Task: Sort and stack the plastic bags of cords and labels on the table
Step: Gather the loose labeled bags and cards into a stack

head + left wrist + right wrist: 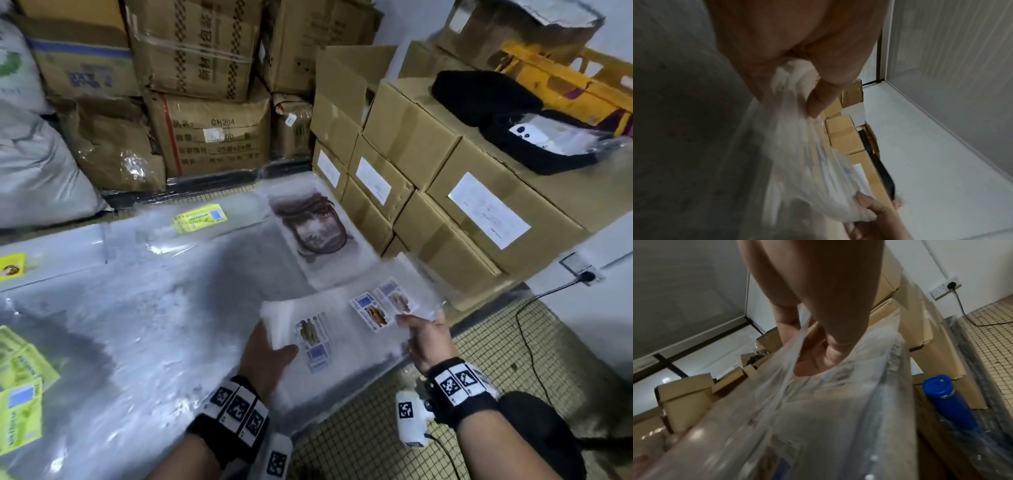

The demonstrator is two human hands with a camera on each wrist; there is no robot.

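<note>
A clear plastic bag of printed labels (346, 329) is held flat above the table's near right corner. My left hand (270, 353) pinches its left edge, thumb on top; in the left wrist view the thumb (818, 104) presses into the crumpled bag (801, 146). My right hand (428, 339) pinches the right edge; the right wrist view has its fingers (818, 363) closed on the bag (838, 410). Beyond it a clear bag of dark brown cords (313, 226) lies flat on the table.
The table (137, 308) is covered in clear plastic sheet. Yellow-green label packs lie at the far middle (199, 217), left edge (12, 267) and near left (20, 387). Cardboard boxes (428, 192) stack on the right and behind. A blue bottle (949, 404) stands by the boxes.
</note>
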